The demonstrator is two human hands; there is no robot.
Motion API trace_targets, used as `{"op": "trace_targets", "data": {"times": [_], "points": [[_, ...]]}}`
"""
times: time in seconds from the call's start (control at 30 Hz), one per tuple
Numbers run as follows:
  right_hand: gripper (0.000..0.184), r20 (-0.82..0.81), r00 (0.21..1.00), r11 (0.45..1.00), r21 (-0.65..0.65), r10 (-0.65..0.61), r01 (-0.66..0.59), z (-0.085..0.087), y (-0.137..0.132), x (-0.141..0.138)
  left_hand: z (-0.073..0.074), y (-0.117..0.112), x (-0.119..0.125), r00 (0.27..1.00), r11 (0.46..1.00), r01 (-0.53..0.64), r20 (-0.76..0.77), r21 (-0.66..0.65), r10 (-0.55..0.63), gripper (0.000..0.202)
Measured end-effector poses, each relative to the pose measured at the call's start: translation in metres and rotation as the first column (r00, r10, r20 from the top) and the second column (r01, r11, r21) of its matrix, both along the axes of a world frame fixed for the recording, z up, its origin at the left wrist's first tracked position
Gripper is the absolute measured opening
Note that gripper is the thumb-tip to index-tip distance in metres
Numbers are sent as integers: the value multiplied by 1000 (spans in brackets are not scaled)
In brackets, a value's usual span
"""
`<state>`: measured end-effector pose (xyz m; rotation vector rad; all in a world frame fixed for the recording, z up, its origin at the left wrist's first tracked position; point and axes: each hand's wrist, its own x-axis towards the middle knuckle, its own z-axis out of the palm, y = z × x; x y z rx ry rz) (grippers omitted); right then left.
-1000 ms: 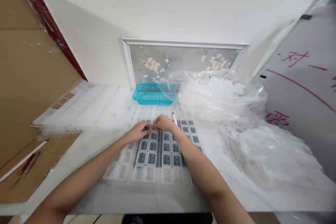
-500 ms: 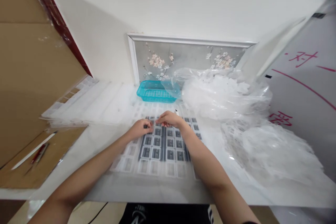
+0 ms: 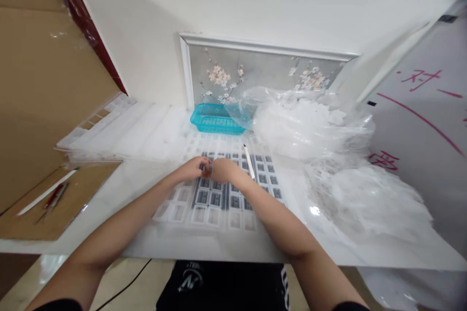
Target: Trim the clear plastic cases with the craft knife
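Observation:
A clear plastic sheet of small square compartments (image 3: 215,199) lies flat in front of me, several rows of it showing dark inserts and the outer rows pale. Above its left middle, my left hand (image 3: 195,168) has thumb and fingers curled into a pinch. Close beside it, almost touching, my right hand (image 3: 224,171) is closed with its back to the camera, hiding its fingertips. What either hand pinches is too small or covered to make out. A white knife-like tool (image 3: 249,161) with a dark tip lies on the sheet, right of my right hand.
Behind the sheet stands a turquoise plastic basket (image 3: 219,126). Stacked clear trays (image 3: 120,131) lie at the left. Crumpled clear plastic bags (image 3: 302,121) and plastic scraps (image 3: 375,199) fill the right. A cardboard piece (image 3: 87,194) at left holds a white strip and a red-handled tool.
My right hand has turned and closed, moving left and down against my left hand. The white tool on the sheet shows more fully now. The whole view has shifted slightly.

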<state>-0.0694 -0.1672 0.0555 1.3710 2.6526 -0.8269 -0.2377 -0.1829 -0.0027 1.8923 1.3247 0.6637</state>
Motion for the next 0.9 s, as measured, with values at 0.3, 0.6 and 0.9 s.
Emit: {"op": "trace_targets", "data": {"times": [0.3,0.6,0.9], "points": [[25,-111,994,990,140,9,7,-15,-36,33,6,-26,2,984,996,-36,-173,76,49,21],[20,-250,961,991,-42,117,-131,-21,-35,50,14,-57,7,977,978,156,-170,136,-132,17],[19,-377,920,979,-126,101,-160,0,-48,62,39,-76,15,973,957,149,-208,247,-98,17]]}}
